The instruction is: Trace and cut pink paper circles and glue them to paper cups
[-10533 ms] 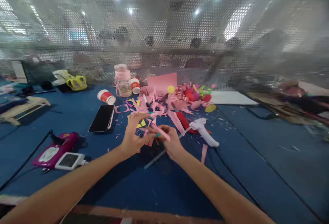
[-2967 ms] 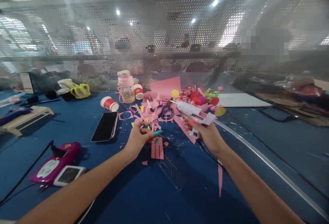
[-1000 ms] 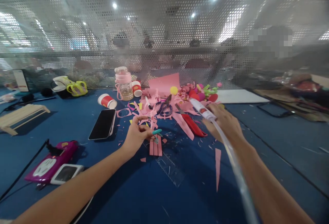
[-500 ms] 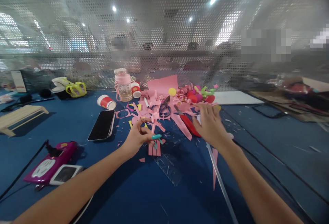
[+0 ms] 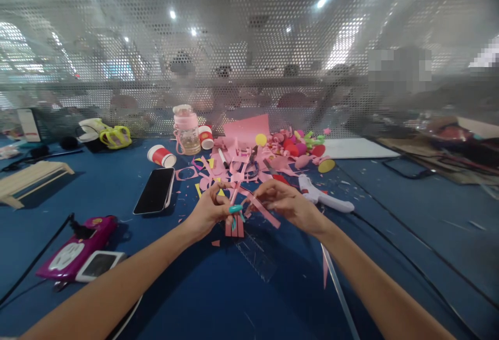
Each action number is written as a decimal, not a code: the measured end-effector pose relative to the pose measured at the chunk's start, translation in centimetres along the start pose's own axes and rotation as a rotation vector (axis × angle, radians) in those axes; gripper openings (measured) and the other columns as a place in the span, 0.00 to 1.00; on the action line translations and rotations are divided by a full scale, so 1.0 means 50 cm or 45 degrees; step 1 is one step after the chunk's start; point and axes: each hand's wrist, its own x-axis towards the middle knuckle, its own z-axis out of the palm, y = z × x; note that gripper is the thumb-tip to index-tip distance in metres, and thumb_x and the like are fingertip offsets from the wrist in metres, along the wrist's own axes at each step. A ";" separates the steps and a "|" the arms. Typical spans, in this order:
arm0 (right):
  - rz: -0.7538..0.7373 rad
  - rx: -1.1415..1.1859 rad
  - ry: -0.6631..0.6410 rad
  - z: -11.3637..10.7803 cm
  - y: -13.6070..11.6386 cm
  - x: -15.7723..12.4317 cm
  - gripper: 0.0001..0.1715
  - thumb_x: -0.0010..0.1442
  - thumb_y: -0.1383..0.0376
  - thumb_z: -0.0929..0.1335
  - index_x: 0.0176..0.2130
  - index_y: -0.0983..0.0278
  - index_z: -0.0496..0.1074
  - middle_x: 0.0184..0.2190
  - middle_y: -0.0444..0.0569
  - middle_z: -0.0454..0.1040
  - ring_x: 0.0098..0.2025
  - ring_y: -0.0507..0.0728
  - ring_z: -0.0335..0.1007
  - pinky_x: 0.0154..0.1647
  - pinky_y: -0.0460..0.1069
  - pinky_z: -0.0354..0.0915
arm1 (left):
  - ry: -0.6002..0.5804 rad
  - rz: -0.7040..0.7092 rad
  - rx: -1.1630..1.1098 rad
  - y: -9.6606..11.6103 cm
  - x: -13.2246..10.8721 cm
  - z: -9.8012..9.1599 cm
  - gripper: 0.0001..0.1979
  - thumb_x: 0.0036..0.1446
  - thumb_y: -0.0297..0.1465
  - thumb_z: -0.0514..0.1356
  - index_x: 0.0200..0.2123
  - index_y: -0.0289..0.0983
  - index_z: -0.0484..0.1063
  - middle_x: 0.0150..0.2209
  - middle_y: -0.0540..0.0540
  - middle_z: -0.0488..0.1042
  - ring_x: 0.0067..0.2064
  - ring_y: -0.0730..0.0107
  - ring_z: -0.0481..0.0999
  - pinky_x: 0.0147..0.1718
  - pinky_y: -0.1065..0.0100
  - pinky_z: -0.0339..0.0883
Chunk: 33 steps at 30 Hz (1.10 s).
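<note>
In the head view, my left hand point(image 5: 206, 212) is closed in a pinch, holding pink paper strips point(image 5: 235, 188) that cross one another. Beside it, my right hand point(image 5: 290, 206) has its fingers bent around a long pink paper strip point(image 5: 266, 212), which slants down to the right. The two hands almost meet, and my fingers partly cover the strips. Under the left fingertips lie several short pink strips point(image 5: 234, 229), side by side on the blue table point(image 5: 202, 288). A white hot glue gun point(image 5: 331, 200) rests just right of my right hand.
Pink scraps point(image 5: 230, 155), a black marker point(image 5: 223, 158) and partly covered scissors point(image 5: 252, 166) lie behind my hands. A phone point(image 5: 155, 190), paper cup point(image 5: 161, 156) and pink-lidded bottle point(image 5: 187, 129) stand left. A clear glue stick point(image 5: 341, 293) and black cable point(image 5: 413, 270) are on the right.
My right hand has moved left and nearer from over the glue gun to the pink strips, uncovering the gun. A long pink strip now shows between my hands. The left hand has barely moved.
</note>
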 end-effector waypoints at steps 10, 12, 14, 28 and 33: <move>0.098 -0.102 0.103 0.016 -0.020 0.004 0.11 0.46 0.66 0.74 0.34 0.60 0.76 0.34 0.46 0.78 0.37 0.53 0.74 0.42 0.49 0.68 | 0.001 0.007 0.067 -0.003 0.000 -0.001 0.30 0.37 0.30 0.72 0.40 0.38 0.58 0.17 0.57 0.73 0.14 0.75 0.70 0.14 0.77 0.64; 0.111 -0.051 0.097 0.011 -0.013 0.007 0.09 0.45 0.65 0.74 0.31 0.61 0.78 0.31 0.46 0.78 0.32 0.52 0.74 0.36 0.48 0.68 | -0.011 0.011 0.060 -0.004 0.001 -0.002 0.30 0.37 0.30 0.72 0.40 0.38 0.58 0.17 0.57 0.73 0.14 0.75 0.70 0.14 0.77 0.65; 0.055 -0.065 0.131 0.007 -0.004 0.009 0.07 0.46 0.62 0.74 0.28 0.63 0.78 0.28 0.47 0.78 0.28 0.51 0.72 0.30 0.47 0.67 | -0.017 0.012 0.059 -0.005 0.001 -0.002 0.29 0.38 0.29 0.71 0.41 0.38 0.58 0.17 0.56 0.73 0.14 0.75 0.70 0.14 0.77 0.65; -0.077 -0.184 0.285 0.040 -0.006 0.017 0.24 0.49 0.48 0.70 0.20 0.64 0.67 0.18 0.42 0.66 0.22 0.48 0.61 0.26 0.46 0.60 | 0.003 0.003 0.111 -0.010 0.002 -0.003 0.30 0.37 0.30 0.71 0.41 0.37 0.58 0.16 0.59 0.71 0.15 0.74 0.71 0.14 0.77 0.64; 0.014 0.072 0.325 0.048 -0.007 0.015 0.19 0.52 0.50 0.69 0.27 0.64 0.73 0.24 0.45 0.71 0.24 0.49 0.63 0.28 0.46 0.63 | 0.001 0.006 0.113 -0.008 0.001 -0.002 0.28 0.38 0.30 0.71 0.41 0.38 0.59 0.17 0.57 0.72 0.15 0.74 0.71 0.15 0.76 0.65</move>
